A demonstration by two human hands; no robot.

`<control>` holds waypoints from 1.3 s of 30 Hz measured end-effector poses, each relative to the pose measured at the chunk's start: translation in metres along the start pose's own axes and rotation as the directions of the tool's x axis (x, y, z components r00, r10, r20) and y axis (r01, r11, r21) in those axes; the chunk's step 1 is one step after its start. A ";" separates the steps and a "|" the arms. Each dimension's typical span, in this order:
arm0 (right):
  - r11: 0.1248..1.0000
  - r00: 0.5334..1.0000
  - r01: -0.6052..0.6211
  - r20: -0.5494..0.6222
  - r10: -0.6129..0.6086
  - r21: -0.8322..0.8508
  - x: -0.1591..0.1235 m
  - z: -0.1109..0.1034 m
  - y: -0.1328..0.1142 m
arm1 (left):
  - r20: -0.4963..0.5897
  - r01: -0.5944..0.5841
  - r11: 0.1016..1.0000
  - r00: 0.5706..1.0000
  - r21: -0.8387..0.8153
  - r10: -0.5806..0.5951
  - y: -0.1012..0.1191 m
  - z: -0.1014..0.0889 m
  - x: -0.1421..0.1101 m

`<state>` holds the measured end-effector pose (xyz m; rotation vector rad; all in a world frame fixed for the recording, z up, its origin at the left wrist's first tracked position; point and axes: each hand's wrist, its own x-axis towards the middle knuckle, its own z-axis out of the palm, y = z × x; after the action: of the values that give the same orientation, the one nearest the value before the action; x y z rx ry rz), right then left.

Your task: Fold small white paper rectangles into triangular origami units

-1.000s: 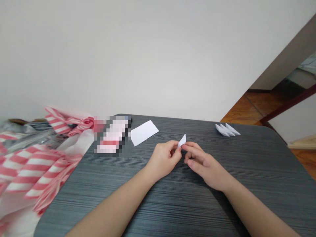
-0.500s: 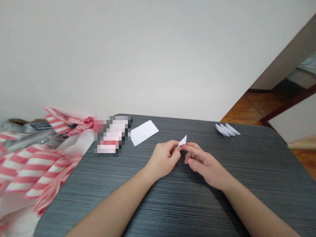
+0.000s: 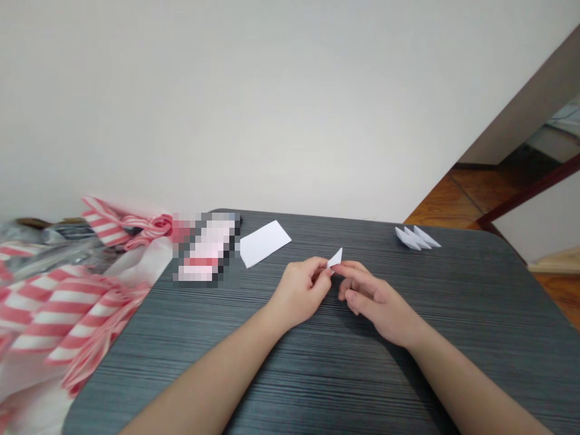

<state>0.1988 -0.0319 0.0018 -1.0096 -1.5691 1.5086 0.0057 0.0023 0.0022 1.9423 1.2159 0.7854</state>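
A plain pale grey wall (image 3: 290, 121) rises at the far side, with reddish-brown wooden floor (image 3: 430, 208) at the far right. In front of me is one dark grey, wood-grained desk (image 3: 317, 386) with rounded corners. I have one small, pointed piece of folded white paper (image 3: 336, 258) between my two hands, over the middle of the desk. Its free tip points far and right, and its long axis runs from near left to far right. The fingers of my left hand (image 3: 301, 294) pinch its near end; those of my right hand (image 3: 385, 309) are parted, the forefinger touching its right side and the thumb apart. To the far left lies one flat white paper rectangle (image 3: 265, 243), slanting the same way. Left of that is one flat oblong object (image 3: 208, 248), pixelated beyond recognition. Three pointed pieces of folded white paper (image 3: 417, 238) overlap in a row at the far right. Beyond the desk's left edge is heaped red-and-white striped cloth (image 3: 63, 302).
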 end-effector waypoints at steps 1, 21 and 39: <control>1.000 1.000 -0.003 -0.001 0.003 0.003 0.000 0.000 0.000 | -0.001 0.000 1.000 1.000 0.002 0.000 0.000 0.000 0.000; 0.997 0.999 -0.003 -0.042 0.006 0.073 0.002 0.003 0.004 | 0.033 -0.012 0.999 0.999 -0.053 0.013 -0.005 0.002 0.000; 0.976 0.904 -0.085 -0.427 -0.008 -0.199 0.006 -0.013 0.003 | 0.066 -0.157 0.987 0.985 -0.030 0.159 -0.003 -0.002 0.001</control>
<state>0.2078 -0.0215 -0.0003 -1.3941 -1.4139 1.0595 0.0029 0.0044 0.0013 2.0469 1.0160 0.8034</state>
